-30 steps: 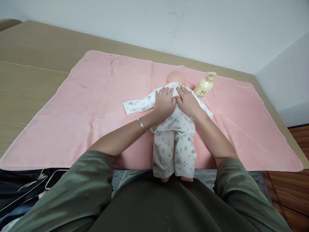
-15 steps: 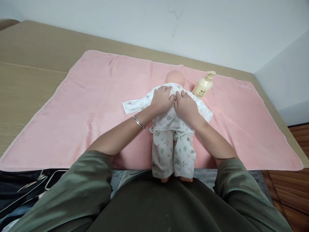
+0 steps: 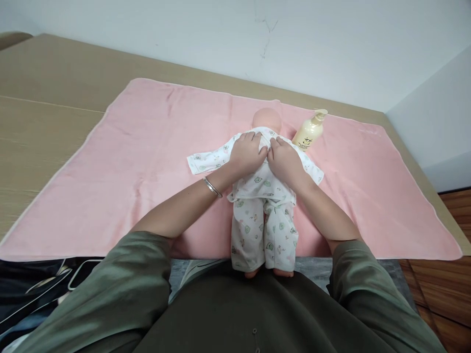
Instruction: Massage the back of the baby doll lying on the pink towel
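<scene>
Resting w/ fingers of L hand [image 3: 248, 153] slightly spread — and those of R hand [image 3: 285, 161] close together — on upper back of doll [image 3: 267, 119], over printed shirt [image 3: 259, 185]. Lying face down on pink blanket [image 3: 162, 152], approx. mid-table [image 3: 55, 73], w/ feet past near edge. Just past R hand, nr doll's head, see yellowish pump bottle [image 3: 309, 132]; can't tell fill lvl.

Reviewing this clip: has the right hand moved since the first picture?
Yes, slightly: judged against the pink blanket's far edge, the right hand has drawn back toward the person.
</scene>
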A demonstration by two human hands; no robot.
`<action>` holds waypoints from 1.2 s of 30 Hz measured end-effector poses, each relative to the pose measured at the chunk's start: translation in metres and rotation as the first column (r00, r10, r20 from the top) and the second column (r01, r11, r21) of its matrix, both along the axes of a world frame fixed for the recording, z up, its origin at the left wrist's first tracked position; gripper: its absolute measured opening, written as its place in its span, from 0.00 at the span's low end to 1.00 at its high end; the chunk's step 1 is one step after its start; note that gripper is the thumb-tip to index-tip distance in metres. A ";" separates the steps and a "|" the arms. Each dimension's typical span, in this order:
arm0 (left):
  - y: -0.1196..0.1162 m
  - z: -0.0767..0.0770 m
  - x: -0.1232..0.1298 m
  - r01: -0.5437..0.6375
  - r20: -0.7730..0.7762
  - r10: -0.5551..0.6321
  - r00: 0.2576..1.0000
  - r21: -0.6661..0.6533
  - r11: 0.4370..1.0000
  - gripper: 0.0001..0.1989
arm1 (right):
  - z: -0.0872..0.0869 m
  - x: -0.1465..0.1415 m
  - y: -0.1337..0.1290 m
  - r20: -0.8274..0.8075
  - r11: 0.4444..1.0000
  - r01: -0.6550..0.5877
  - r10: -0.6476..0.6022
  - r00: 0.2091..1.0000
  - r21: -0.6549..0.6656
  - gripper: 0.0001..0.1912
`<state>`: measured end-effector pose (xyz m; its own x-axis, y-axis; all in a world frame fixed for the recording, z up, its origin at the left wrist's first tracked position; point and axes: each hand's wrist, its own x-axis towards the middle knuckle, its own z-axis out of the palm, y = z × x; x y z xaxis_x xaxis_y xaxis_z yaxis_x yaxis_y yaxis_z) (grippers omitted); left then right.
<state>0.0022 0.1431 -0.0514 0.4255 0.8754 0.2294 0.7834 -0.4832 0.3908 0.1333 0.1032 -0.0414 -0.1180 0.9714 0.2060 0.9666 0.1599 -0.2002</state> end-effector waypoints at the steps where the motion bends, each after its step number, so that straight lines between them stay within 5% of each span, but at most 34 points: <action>1: 0.004 -0.001 -0.001 0.012 0.012 -0.012 1.000 -0.014 1.000 0.25 | 0.002 -0.002 -0.003 0.017 1.000 -0.002 0.002 1.000 -0.001 0.20; 13: -0.016 -0.006 0.009 -0.026 -0.041 0.029 0.999 0.064 0.998 0.26 | -0.011 0.011 0.018 -0.076 0.999 -0.015 0.018 0.997 0.047 0.25; 23: 0.007 -0.022 0.002 -0.047 0.212 0.045 0.976 0.001 0.999 0.26 | 0.007 0.001 -0.003 -0.004 0.999 -0.028 0.027 1.000 -0.035 0.20; 33: 0.001 -0.025 0.001 -0.082 0.310 0.085 0.947 -0.023 0.996 0.26 | 0.002 0.005 0.005 -0.155 0.983 -0.043 0.071 0.985 0.177 0.25; 36: 0.000 -0.027 0.001 -0.090 0.348 0.088 0.933 -0.008 0.996 0.25 | -0.001 0.001 0.005 -0.142 0.990 -0.022 0.042 0.989 0.143 0.25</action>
<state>0.0027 0.1432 -0.0781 0.2385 0.9036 0.3557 0.6392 -0.4218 0.6430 0.1341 0.1079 -0.0425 -0.1077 0.9279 0.3569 0.9233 0.2264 -0.3101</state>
